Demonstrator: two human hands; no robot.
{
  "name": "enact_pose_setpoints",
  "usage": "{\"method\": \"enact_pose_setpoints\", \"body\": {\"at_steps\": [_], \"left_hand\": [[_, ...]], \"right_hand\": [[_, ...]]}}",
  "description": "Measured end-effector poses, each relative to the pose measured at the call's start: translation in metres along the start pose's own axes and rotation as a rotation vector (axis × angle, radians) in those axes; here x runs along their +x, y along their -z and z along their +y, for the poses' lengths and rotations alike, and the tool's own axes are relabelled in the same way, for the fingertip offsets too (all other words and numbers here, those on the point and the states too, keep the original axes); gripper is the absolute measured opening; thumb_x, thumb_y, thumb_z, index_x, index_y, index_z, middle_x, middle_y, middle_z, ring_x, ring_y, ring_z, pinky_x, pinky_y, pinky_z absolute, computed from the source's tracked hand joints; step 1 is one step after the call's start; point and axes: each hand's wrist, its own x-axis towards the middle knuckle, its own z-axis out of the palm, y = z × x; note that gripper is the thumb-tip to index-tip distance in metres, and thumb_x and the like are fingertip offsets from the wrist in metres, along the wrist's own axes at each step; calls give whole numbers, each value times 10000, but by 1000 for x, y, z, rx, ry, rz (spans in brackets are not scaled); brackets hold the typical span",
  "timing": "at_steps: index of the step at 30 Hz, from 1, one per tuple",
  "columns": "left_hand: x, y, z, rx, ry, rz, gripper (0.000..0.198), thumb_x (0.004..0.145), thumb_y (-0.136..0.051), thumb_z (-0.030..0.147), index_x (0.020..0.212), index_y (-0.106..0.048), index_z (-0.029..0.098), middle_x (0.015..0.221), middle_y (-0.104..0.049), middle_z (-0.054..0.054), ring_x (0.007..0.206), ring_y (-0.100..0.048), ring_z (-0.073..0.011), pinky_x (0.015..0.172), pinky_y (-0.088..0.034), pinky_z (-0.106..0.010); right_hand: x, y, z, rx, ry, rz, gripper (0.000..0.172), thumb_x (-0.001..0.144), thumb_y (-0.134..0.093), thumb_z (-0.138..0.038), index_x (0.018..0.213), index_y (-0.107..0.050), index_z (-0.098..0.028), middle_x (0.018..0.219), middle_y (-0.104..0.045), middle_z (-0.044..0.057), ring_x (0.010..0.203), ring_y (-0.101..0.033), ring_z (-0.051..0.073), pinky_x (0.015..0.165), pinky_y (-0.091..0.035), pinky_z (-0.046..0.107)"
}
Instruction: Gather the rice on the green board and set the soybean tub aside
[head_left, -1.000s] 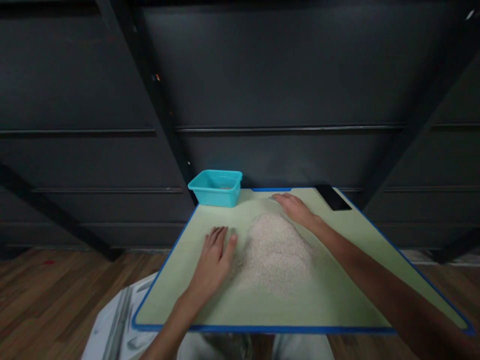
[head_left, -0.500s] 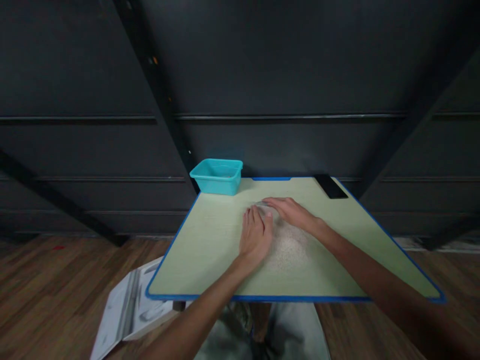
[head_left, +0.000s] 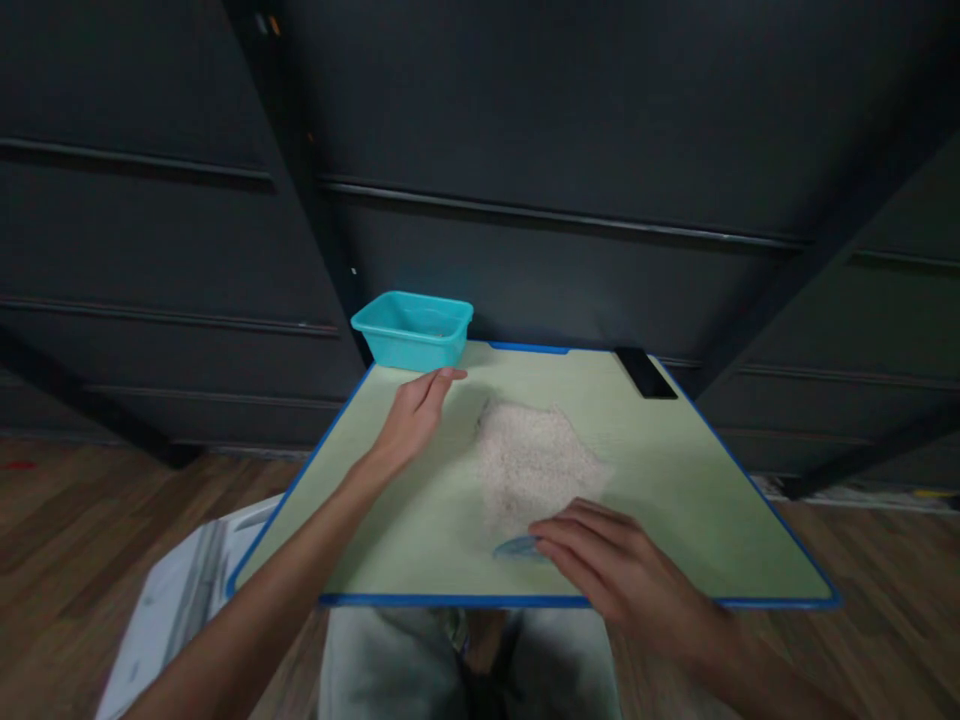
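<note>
A flat heap of white rice lies in the middle of a pale green table with a blue rim. My left hand rests on the tabletop left of the rice, fingers extended toward a teal plastic tub at the far left corner. My right hand lies flat near the front edge, just below the rice, its fingertips touching a small clear blue-tinted piece. What that piece is I cannot tell.
A black phone-like slab lies at the table's far right edge. A dark panelled wall with slanted beams stands behind. White paper or a sheet lies on the wooden floor at the lower left. My lap shows under the table's front edge.
Both hands left the rice heap. My left hand moved out left toward the tub; my right hand drew back to the front edge. The rice now lies spread flatter.
</note>
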Motion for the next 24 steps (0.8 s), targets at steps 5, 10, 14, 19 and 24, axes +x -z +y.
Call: {"method": "enact_pose_setpoints", "body": {"at_steps": [5, 10, 14, 19, 24], "left_hand": [[-30, 40, -28, 224, 100, -34, 632, 989, -290, 578, 1231, -687, 150, 1335, -700, -113, 1300, -585, -238, 1184, -335, -373], [-40, 26, -43, 548, -53, -265, 774, 1003, -163, 576, 1490, -442, 43, 1608, -429, -183, 1532, -307, -235, 1280, -129, -387], [-33, -1, -27, 544, -15, -378, 851, 983, -89, 616, 1550, -304, 18, 1668, -301, -191, 1574, -193, -234, 1287, -80, -383], [-11, -28, -10, 322, 72, -341, 906, 954, -71, 675, 1560, -299, 42, 1675, -303, -161, 1567, -221, -217, 1280, -117, -354], [20, -58, -7, 196, 44, -311, 905, 938, -89, 708, 1522, -411, 96, 1632, -401, -147, 1534, -311, -218, 1266, -172, -338]], "right_hand": [[20, -30, -23, -46, 96, -66, 245, 1027, -485, -120, 1204, -644, -181, 1126, -749, 29, 956, -695, 200, 854, -581, 323], [48, -42, -11, 66, -23, -33, 188, 1024, -538, -159, 1154, -667, -203, 1088, -751, 23, 977, -703, 187, 867, -572, 307], [67, -42, 16, 65, -157, 12, 150, 1015, -569, -183, 1097, -695, -177, 1060, -757, 65, 941, -713, 212, 835, -567, 334], [74, -35, 36, 99, -193, 69, 161, 1027, -546, -178, 1084, -695, -186, 1036, -748, 56, 943, -702, 202, 847, -540, 328], [32, -15, 18, 187, -157, 109, 166, 1049, -516, -230, 1118, -666, -214, 1018, -737, 24, 970, -680, 173, 922, -508, 324]]}}
